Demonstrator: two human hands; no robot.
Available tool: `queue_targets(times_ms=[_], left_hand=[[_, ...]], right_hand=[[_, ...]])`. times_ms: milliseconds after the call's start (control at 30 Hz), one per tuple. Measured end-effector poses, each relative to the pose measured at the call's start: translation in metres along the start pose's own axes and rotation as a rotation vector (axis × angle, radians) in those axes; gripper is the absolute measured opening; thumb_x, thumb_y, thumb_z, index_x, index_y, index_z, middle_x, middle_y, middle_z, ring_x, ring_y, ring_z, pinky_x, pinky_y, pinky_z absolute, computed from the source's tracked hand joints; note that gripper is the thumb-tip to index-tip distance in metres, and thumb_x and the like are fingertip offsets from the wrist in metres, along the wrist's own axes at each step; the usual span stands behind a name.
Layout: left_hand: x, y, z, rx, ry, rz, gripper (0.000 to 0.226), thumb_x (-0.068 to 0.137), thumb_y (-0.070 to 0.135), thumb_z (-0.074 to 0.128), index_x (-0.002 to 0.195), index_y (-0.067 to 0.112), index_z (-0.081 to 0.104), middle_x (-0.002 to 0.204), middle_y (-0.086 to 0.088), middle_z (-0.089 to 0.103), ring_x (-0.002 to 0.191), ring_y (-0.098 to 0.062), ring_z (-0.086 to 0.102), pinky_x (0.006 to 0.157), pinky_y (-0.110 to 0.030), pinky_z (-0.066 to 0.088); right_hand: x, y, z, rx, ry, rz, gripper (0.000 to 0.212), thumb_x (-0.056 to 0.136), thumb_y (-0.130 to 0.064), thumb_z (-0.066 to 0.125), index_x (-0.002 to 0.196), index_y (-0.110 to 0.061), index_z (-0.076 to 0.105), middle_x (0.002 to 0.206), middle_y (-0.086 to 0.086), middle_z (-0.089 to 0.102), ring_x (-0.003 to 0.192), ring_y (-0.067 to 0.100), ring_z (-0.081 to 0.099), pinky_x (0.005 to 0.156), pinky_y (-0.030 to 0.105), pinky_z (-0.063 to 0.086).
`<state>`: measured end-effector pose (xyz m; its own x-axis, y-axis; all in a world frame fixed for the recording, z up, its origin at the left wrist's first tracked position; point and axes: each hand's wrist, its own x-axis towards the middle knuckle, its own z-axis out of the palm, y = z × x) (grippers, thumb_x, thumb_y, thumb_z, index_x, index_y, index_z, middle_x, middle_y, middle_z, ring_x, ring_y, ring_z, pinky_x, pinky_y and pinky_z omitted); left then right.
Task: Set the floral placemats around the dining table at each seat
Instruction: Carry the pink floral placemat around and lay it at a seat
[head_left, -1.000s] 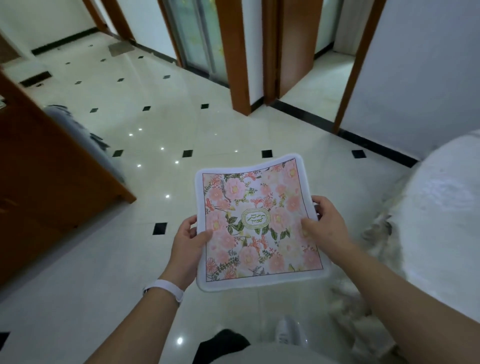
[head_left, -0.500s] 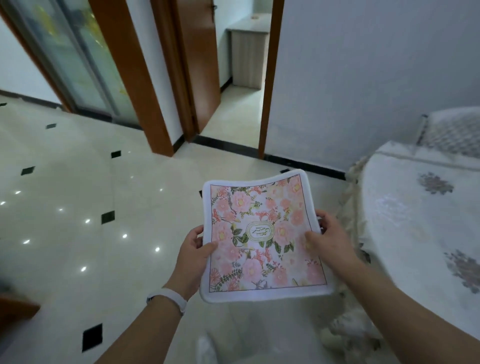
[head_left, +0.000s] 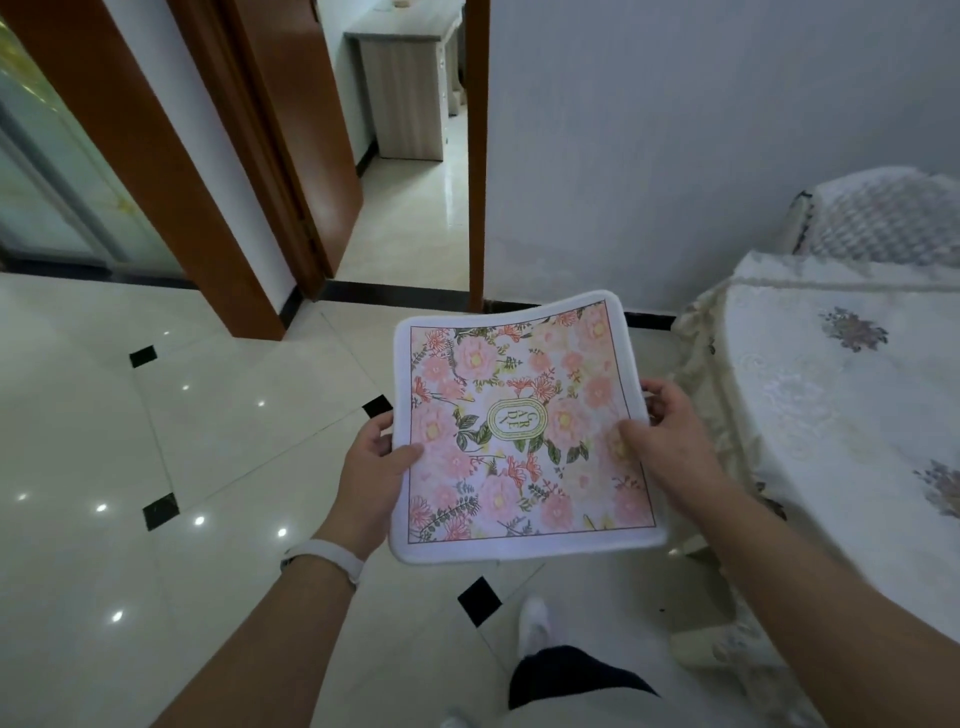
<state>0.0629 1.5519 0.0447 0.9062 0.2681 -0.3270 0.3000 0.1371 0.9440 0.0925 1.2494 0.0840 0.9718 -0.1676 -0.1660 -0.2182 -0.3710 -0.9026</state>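
At the centre of the frame, a floral placemat (head_left: 524, 436) was held in the air above the tiled floor (head_left: 208, 415), printed side up, its far edge curving slightly upward. The left hand (head_left: 371, 467) pinched the mat's left edge, thumb on the printed face and fingers curled beneath. The right hand (head_left: 670, 441) pinched the right edge in the same way, thumb on top and fingertips wrapped round the rim. A white wristband (head_left: 324, 558) sat on the left wrist. At the right of the frame stood the table (head_left: 841, 415), covered in a cream cloth with embroidered flowers; the mat was just beside its edge, not on it. A covered chair (head_left: 883, 218) stood behind the table at the upper right. An open doorway at the upper centre showed a pale cabinet (head_left: 405, 93). One white shoe (head_left: 535, 623) appeared at the lower centre.
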Motion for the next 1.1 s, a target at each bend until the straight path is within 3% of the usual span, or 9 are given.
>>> queue_targets(times_ms=[200, 300, 367, 467, 533, 667, 767, 933, 1100], left_hand=[[0.075, 0.014, 0.018, 0.056, 0.009, -0.016, 0.040, 0.089, -0.002, 0.062, 0.125, 0.014, 0.056, 0.103, -0.016, 0.068, 0.082, -0.033, 0.066, 0.076, -0.049, 0.058], [0.117, 0.027, 0.033, 0.065, 0.023, -0.010, 0.035, 0.089, -0.004, 0.060, 0.115, 0.020, 0.059, 0.100, -0.010, 0.070, 0.081, -0.028, 0.068, 0.064, -0.038, 0.059], [0.146, 0.038, 0.048, 0.067, 0.029, -0.028, 0.034, 0.088, -0.004, 0.059, 0.108, 0.023, 0.061, 0.100, -0.010, 0.070, 0.080, -0.026, 0.069, 0.060, -0.033, 0.056], [0.189, 0.055, 0.081, 0.118, 0.024, -0.055, 0.035, 0.089, -0.004, 0.057, 0.116, 0.018, 0.060, 0.095, -0.009, 0.070, 0.072, -0.023, 0.067, 0.061, -0.036, 0.055], [0.219, 0.071, 0.108, 0.127, 0.001, -0.056, 0.037, 0.089, -0.004, 0.056, 0.119, 0.016, 0.058, 0.092, -0.009, 0.071, 0.069, -0.024, 0.068, 0.059, -0.036, 0.056], [0.263, 0.100, 0.160, 0.134, -0.040, -0.049, 0.037, 0.088, -0.004, 0.055, 0.114, 0.021, 0.058, 0.099, -0.012, 0.071, 0.086, -0.036, 0.070, 0.073, -0.050, 0.060], [0.292, 0.117, 0.192, 0.158, -0.083, -0.026, 0.039, 0.087, -0.006, 0.055, 0.117, 0.019, 0.058, 0.099, -0.012, 0.072, 0.088, -0.038, 0.070, 0.076, -0.054, 0.059], [0.331, 0.135, 0.232, 0.195, -0.164, -0.018, 0.037, 0.089, -0.005, 0.054, 0.120, 0.015, 0.058, 0.102, -0.013, 0.072, 0.086, -0.034, 0.071, 0.071, -0.045, 0.060], [0.390, 0.147, 0.267, 0.239, -0.252, -0.029, 0.035, 0.088, -0.004, 0.056, 0.112, 0.021, 0.061, 0.102, -0.010, 0.072, 0.087, -0.032, 0.071, 0.075, -0.047, 0.059]], right_hand=[[0.071, 0.000, 0.019, 0.060, 0.002, 0.033, 0.042, 0.087, -0.008, 0.059, 0.124, -0.025, 0.052, 0.106, -0.003, 0.067, 0.084, 0.017, 0.070, 0.068, 0.039, 0.060], [0.123, -0.008, 0.027, 0.113, -0.032, 0.032, 0.039, 0.090, -0.003, 0.057, 0.123, -0.021, 0.051, 0.104, -0.001, 0.064, 0.082, 0.016, 0.068, 0.058, 0.027, 0.056], [0.160, -0.015, 0.026, 0.131, -0.042, 0.044, 0.037, 0.090, -0.002, 0.057, 0.122, -0.020, 0.051, 0.105, 0.002, 0.064, 0.082, 0.017, 0.068, 0.056, 0.026, 0.056], [0.209, -0.021, 0.016, 0.130, -0.038, 0.050, 0.034, 0.090, -0.004, 0.059, 0.118, -0.022, 0.052, 0.105, 0.003, 0.065, 0.083, 0.016, 0.068, 0.060, 0.027, 0.058], [0.242, -0.024, 0.002, 0.151, -0.034, 0.051, 0.033, 0.091, -0.002, 0.058, 0.117, -0.021, 0.051, 0.103, 0.002, 0.064, 0.081, 0.014, 0.068, 0.055, 0.021, 0.056], [0.291, -0.030, -0.030, 0.178, 0.024, 0.084, 0.032, 0.092, -0.003, 0.057, 0.120, -0.018, 0.050, 0.101, 0.000, 0.064, 0.076, 0.012, 0.068, 0.048, 0.014, 0.051], [0.315, -0.030, -0.050, 0.192, 0.093, 0.072, 0.031, 0.092, -0.004, 0.057, 0.117, -0.022, 0.050, 0.100, -0.004, 0.066, 0.075, 0.010, 0.069, 0.049, 0.015, 0.052], [0.346, -0.028, -0.068, 0.227, 0.165, 0.123, 0.034, 0.093, -0.007, 0.057, 0.121, -0.022, 0.049, 0.102, -0.004, 0.064, 0.079, 0.014, 0.070, 0.058, 0.029, 0.057], [0.381, -0.027, -0.072, 0.232, 0.247, 0.167, 0.034, 0.092, -0.006, 0.058, 0.120, -0.023, 0.049, 0.101, -0.004, 0.065, 0.080, 0.015, 0.070, 0.065, 0.036, 0.059]])
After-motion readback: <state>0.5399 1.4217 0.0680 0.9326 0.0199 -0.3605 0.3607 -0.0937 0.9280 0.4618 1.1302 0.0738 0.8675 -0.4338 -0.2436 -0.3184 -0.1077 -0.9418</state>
